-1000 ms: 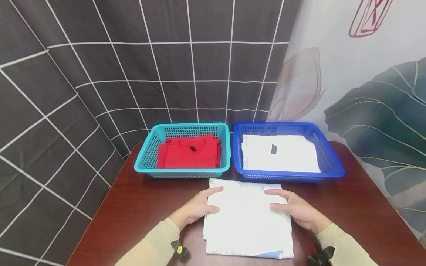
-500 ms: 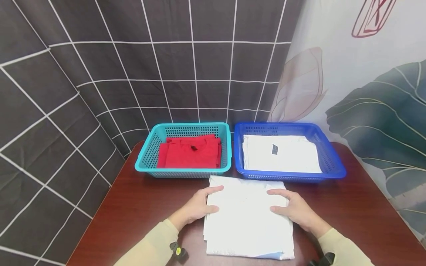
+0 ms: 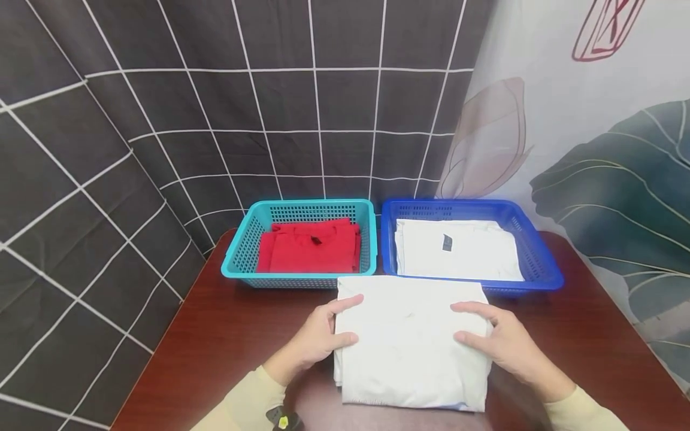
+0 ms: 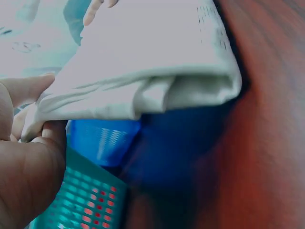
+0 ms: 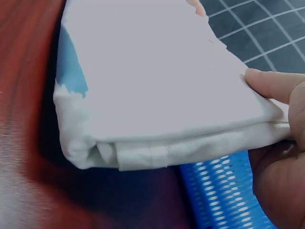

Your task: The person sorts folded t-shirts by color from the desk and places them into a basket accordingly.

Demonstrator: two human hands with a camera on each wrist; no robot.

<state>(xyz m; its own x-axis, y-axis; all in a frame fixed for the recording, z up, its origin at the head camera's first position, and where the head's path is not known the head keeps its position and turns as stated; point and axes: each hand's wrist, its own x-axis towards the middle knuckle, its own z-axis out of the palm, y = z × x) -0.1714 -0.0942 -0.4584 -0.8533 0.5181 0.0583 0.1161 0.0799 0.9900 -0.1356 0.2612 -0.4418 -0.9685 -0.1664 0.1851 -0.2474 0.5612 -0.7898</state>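
Note:
A folded white shirt is held between my two hands in front of the baskets. My left hand grips its left edge, thumb on top and other fingers beneath. At the opposite edge my right hand grips it the same way. Both wrist views show the layered side folds, with the shirt raised off the table; a blue patch shows on it in the right wrist view. Behind it, a blue basket holds folded white clothing with a dark label. A teal basket holds folded red clothing.
The baskets stand side by side at the back of the reddish-brown table. A dark curtain with a white grid hangs behind and to the left. On the right is a pale curtain with a leaf pattern.
Both hands have lifted the white shirt from the table and brought it towards the baskets. Its far edge now overlaps the blue basket's front rim in the head view. The baskets stay put.

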